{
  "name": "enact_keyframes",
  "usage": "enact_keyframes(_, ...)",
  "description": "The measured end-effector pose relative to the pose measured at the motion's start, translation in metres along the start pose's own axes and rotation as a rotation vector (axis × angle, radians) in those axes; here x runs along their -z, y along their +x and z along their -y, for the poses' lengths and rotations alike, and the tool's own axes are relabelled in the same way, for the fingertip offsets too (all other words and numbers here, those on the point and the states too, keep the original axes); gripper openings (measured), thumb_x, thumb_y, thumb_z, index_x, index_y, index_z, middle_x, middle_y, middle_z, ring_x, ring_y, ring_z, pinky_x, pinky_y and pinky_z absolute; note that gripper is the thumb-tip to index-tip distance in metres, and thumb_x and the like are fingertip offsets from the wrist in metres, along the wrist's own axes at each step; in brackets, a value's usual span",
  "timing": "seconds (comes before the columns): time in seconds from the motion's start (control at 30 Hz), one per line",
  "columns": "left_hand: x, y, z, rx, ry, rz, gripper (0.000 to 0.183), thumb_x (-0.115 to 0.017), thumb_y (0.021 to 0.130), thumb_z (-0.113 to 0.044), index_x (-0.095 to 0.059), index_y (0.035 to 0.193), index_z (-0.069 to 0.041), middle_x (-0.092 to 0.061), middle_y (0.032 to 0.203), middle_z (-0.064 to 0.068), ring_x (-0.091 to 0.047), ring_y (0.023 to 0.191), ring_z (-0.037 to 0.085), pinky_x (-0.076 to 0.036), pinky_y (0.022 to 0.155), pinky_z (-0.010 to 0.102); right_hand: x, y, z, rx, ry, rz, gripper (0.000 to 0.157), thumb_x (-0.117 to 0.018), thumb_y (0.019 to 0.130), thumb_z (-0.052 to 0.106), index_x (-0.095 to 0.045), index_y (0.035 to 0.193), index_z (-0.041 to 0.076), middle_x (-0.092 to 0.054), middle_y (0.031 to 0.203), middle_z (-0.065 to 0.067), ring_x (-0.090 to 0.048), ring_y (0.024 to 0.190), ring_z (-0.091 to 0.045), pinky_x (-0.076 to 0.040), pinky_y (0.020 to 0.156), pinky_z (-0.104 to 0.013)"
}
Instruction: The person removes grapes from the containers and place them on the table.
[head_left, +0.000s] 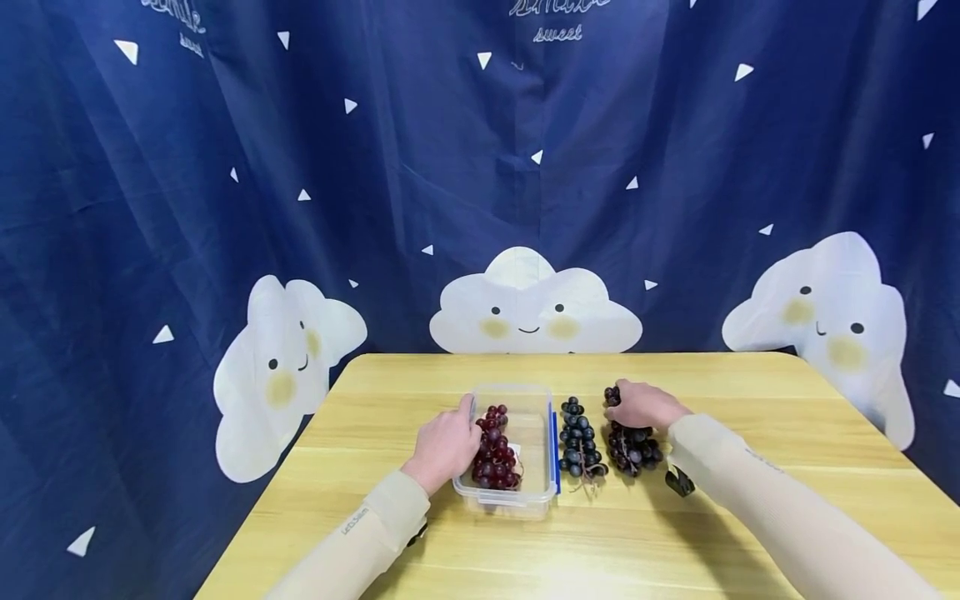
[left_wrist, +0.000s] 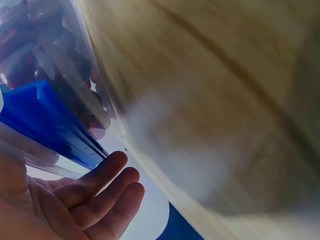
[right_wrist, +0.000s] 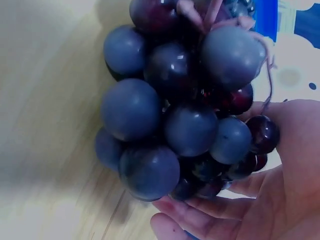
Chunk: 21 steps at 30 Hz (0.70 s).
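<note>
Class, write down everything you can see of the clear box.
The box is see-through, plastic-looking and oblong, with rounded corners and a rim. It sits upright on the table, holding red grapes towards its left side. The left hand grips its left edge. A blue strip runs along its right side; the left wrist view shows blue beside the left hand too.

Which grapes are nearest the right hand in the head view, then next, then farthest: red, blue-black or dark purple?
1. Dark purple grapes: touching the right hand.
2. Blue-black grapes: just right of the clear box.
3. Red grapes: inside that box, leftmost.
</note>
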<state>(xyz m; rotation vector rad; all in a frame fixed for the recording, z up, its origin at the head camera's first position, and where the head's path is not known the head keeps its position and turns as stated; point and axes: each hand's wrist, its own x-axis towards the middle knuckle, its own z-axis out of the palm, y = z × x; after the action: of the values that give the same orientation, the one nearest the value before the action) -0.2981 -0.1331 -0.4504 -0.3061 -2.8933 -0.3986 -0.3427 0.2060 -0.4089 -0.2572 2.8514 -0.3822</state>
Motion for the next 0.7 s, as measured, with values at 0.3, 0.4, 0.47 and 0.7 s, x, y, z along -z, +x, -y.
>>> enact_keyframes(0.3,0.0,-0.001,0.002,-0.004,-0.004,-0.007,0.053,-0.05,0.098,-0.028,-0.044,0.148,-0.01,-0.072,0.097,0.016,-0.069,0.077,0.029,-0.053,0.058,0.043,-0.013,-0.019,0.005,0.028,0.085,-0.003,0.097,-0.066,0.093,0.048,-0.017,0.155,-0.007,-0.038,0.144,-0.044,-0.051,0.124,-0.056,-0.044,0.099,-0.064)
enact_keyframes(0.4,0.0,-0.001,0.001,-0.01,-0.001,-0.01,0.053,-0.049,0.098,-0.028,-0.043,0.148,-0.01,-0.072,0.095,0.015,-0.069,0.077,0.029,-0.053,0.058,0.043,-0.017,-0.024,0.006,0.034,0.093,-0.007,0.098,-0.069,0.092,0.045,-0.014,0.157,-0.005,-0.033,0.144,-0.048,-0.049,0.123,-0.06,-0.043,0.099,-0.066)
enact_keyframes(0.47,-0.001,0.0,0.001,-0.01,0.004,-0.01,0.054,-0.049,0.098,-0.028,-0.043,0.148,-0.01,-0.072,0.096,0.016,-0.07,0.078,0.029,-0.054,0.059,0.043,-0.018,-0.027,0.007,0.028,0.096,-0.005,0.099,-0.07,0.091,0.042,-0.012,0.157,-0.004,-0.031,0.144,-0.049,-0.051,0.12,-0.06,-0.044,0.097,-0.066)
enact_keyframes(0.7,-0.002,0.001,0.001,-0.002,0.006,-0.005,0.054,-0.049,0.098,-0.029,-0.043,0.148,-0.009,-0.072,0.098,0.017,-0.07,0.082,0.031,-0.055,0.061,0.045,-0.019,-0.031,0.007,0.035,0.118,-0.003,0.109,-0.078,0.084,0.034,-0.008,0.159,-0.002,-0.027,0.145,-0.05,-0.053,0.115,-0.06,-0.045,0.097,-0.067)
